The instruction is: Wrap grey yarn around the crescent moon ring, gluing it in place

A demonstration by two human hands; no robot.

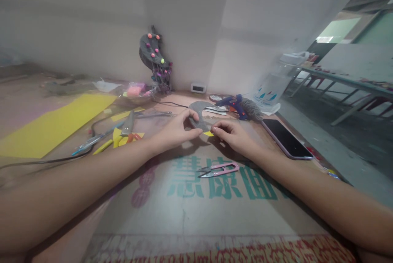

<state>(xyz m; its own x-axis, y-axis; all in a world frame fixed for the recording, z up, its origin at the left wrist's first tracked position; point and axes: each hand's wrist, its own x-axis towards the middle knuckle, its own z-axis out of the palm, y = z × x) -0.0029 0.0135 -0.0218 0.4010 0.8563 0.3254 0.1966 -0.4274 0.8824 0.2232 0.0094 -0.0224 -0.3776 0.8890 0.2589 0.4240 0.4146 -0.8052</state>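
Note:
My left hand [181, 127] grips a grey felt crescent [198, 111] between thumb and fingers, over the middle of the work surface. At the crescent's lower tip, my right hand [229, 132] is pinched closed. A small yellow piece [208, 133] shows between the two hands, by the right fingertips; whether the fingers hold it or the felt's edge I cannot tell. Pink-handled thread snips [219, 169] lie with their blades apart on the printed sheet [147, 218], just below my hands.
Left are yellow felt [61, 125], pliers [127, 125] and yellow-handled scissors [104, 146]. Behind stand a grey moon ornament with colored balls [150, 52] and a small clock [198, 88]. Right are a blue glue gun [236, 105], grey yarn [251, 109], a phone [287, 138] and a bottle [273, 82].

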